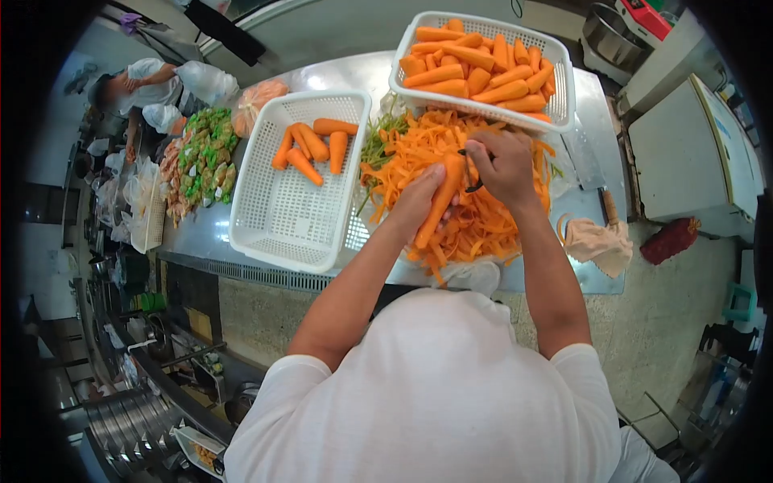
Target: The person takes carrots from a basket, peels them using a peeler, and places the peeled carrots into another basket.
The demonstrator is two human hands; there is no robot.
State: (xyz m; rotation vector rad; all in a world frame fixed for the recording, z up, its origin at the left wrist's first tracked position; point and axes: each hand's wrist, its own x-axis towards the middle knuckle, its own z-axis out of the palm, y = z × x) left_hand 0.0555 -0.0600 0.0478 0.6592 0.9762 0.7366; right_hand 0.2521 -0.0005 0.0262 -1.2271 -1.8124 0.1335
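A carrot (440,203) is gripped in my left hand (419,197), tilted with its upper end toward my right hand. My right hand (506,165) is closed round a dark-framed peeler (473,171), whose head lies against or close beside the carrot's upper end. Beneath both hands spreads a big heap of orange carrot peelings (491,229). To the left, a white perforated basket (278,229) holds several carrots (314,145) at its far end. Another white basket (564,121), beyond my hands, is piled with many carrots (483,68).
Green stems (374,153) lie between the baskets. Right on the steel table (596,278) are a cleaver (586,157) and a crumpled cloth (600,244). Green and brown bundled goods (201,157) fill the left end, near another person (153,84). A red sack (670,240) sits on the floor.
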